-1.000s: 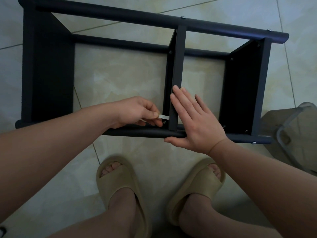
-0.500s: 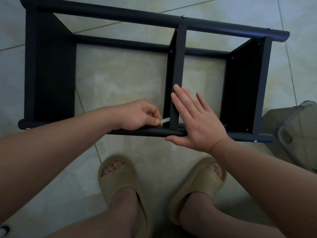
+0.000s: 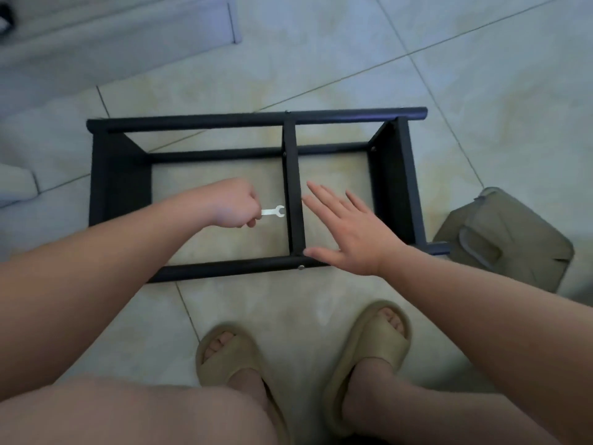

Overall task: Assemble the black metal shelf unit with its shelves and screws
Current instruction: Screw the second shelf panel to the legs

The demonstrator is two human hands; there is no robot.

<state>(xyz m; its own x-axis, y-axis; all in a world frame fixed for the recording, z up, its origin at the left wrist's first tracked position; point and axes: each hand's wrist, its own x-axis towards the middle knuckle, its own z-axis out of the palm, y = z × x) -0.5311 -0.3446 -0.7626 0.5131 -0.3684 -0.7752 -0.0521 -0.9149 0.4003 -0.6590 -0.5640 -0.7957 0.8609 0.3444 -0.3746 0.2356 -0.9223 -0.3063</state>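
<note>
The black metal shelf unit lies on its side on the tiled floor, its three shelf panels standing on edge between round poles. My left hand grips a small silver wrench, whose open jaw points at the middle shelf panel without touching it. My right hand hovers flat with fingers spread just right of that panel, over the near pole. A screw head shows on the near pole below the middle panel.
A khaki bag with a grey strap sits on the floor at the shelf's right end. A grey rug or step lies at the upper left. My feet in beige slippers stand close in front of the near pole.
The view has pulled back and up, so the shelf looks smaller. My left hand has drawn the wrench away from the middle panel's base. My right hand has lifted off the panel.
</note>
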